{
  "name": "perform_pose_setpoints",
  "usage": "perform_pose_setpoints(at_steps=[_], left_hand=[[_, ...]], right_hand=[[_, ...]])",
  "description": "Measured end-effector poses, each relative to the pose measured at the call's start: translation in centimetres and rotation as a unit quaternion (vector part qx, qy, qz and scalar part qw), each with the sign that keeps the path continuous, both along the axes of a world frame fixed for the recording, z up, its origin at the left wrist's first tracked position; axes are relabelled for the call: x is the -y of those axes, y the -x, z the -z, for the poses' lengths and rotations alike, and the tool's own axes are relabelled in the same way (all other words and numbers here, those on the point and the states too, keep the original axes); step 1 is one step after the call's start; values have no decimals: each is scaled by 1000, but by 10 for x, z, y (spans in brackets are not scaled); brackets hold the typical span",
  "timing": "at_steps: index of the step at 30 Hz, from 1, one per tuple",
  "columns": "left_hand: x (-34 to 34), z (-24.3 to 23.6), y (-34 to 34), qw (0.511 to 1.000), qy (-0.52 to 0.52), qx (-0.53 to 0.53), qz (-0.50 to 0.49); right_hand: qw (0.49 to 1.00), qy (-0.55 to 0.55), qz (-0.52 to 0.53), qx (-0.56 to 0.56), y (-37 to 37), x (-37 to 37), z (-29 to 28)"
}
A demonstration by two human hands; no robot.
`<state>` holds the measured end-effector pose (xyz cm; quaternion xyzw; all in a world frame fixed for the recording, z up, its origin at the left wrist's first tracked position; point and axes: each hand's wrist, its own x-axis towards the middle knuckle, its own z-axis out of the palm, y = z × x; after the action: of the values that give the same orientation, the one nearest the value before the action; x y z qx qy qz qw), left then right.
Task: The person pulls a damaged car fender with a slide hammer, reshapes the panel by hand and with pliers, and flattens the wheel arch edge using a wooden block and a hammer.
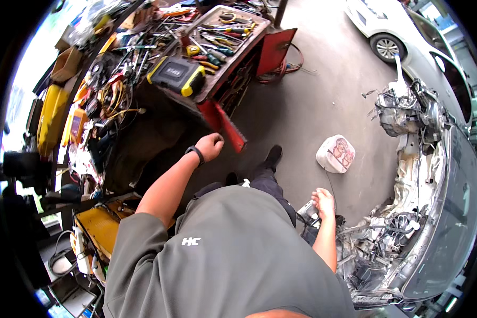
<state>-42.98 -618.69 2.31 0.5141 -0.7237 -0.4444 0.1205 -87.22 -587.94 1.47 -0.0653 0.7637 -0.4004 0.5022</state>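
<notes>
My left hand (211,147), with a dark band at the wrist, is curled into a loose fist beside the red open door (229,127) of a tool cart. A small gap seems to separate the hand from the door, and nothing shows in it. On the right, my right hand (324,202) has its fingers curled in, with no object visible in them. It hangs near the exposed engine bay (379,244) of a car. Beyond it on the floor stands a whitish, rounded stool (336,153) with a cartoon picture on top.
Pliers, screwdrivers and other tools crowd the cart top (259,24), where a black-and-yellow case (176,74) lies. Cluttered shelving (98,106) runs along the left. An engine assembly (405,114) stands by the stripped car at right; a silver car (408,32) is parked behind.
</notes>
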Motion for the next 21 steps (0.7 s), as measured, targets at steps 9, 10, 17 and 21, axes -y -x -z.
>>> perform_pose_setpoints(at_steps=[9, 10, 17, 21], left_hand=[[-13, 89, -77, 955, -172, 236, -49], [-17, 89, -92, 946, -161, 272, -78], [2, 59, -21, 883, -259, 189, -343], [50, 82, 50, 940, -226, 103, -235]], right_hand=[[990, -110, -77, 32, 120, 126, 70], [983, -156, -97, 24, 138, 143, 79], [988, -95, -123, 3, 229, 268, 88], [991, -17, -130, 16, 239, 341, 49]])
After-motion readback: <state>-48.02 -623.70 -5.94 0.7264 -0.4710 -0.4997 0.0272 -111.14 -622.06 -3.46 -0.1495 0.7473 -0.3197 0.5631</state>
